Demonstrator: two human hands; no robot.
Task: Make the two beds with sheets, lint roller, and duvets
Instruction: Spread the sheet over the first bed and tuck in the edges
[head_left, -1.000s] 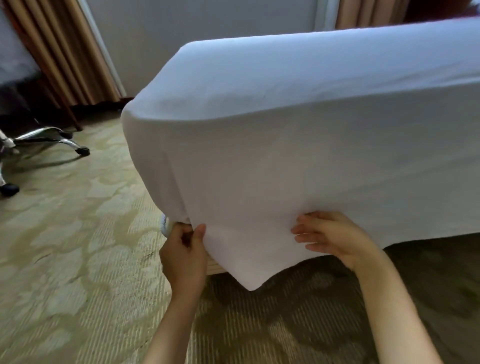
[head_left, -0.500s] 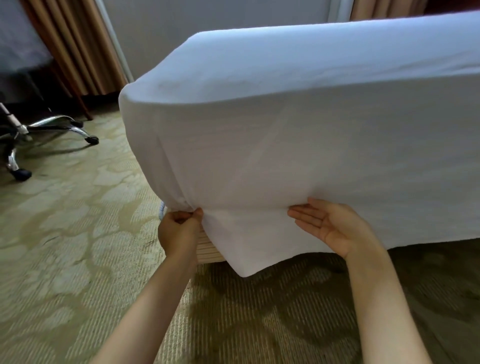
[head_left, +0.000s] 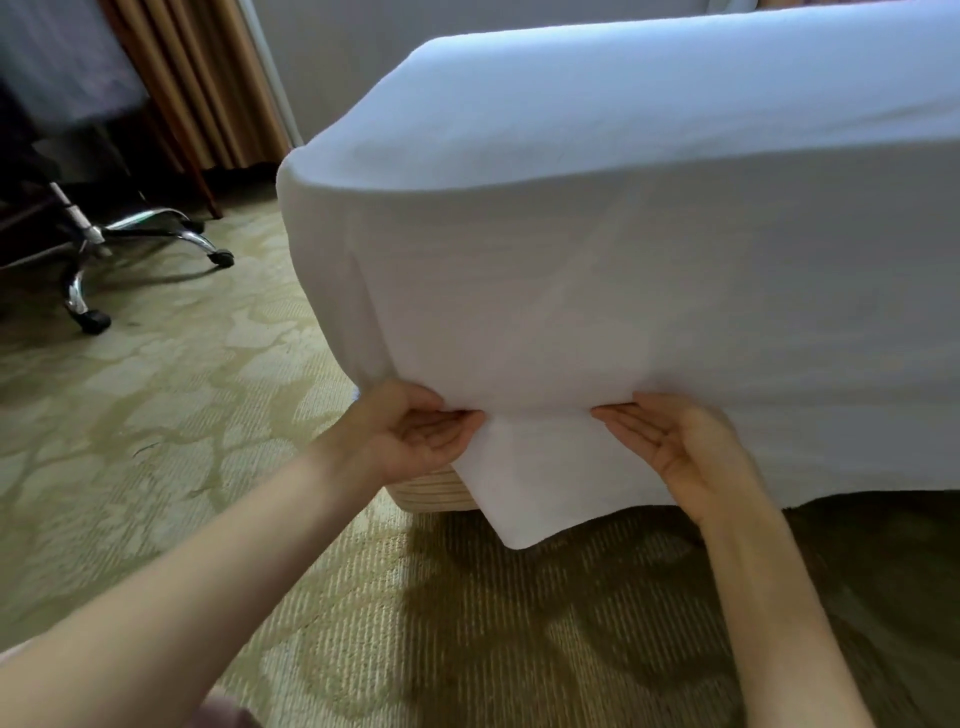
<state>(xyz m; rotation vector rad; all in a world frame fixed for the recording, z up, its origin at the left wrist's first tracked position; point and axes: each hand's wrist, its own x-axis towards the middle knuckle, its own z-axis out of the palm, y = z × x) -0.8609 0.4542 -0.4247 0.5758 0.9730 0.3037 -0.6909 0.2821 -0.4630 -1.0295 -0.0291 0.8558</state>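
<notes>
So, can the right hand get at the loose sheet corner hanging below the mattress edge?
Probably yes. The right hand lies palm up against the sheet, beside the hanging corner. That corner dangles free above the carpet, with nothing between them.

The sheet (head_left: 623, 234) lies over the bed, which fills the view from 12 to 3 o'clock, and its corner hangs down at 6 o'clock before the bed base (head_left: 431, 488). The left hand (head_left: 415, 431) and the right hand (head_left: 670, 447) lie side by side under the mattress edge, touching the sheet. On the floor (head_left: 156, 441) at 10 o'clock stands a chair base (head_left: 130, 244), with a curtain (head_left: 208, 78) behind it at 11.
</notes>
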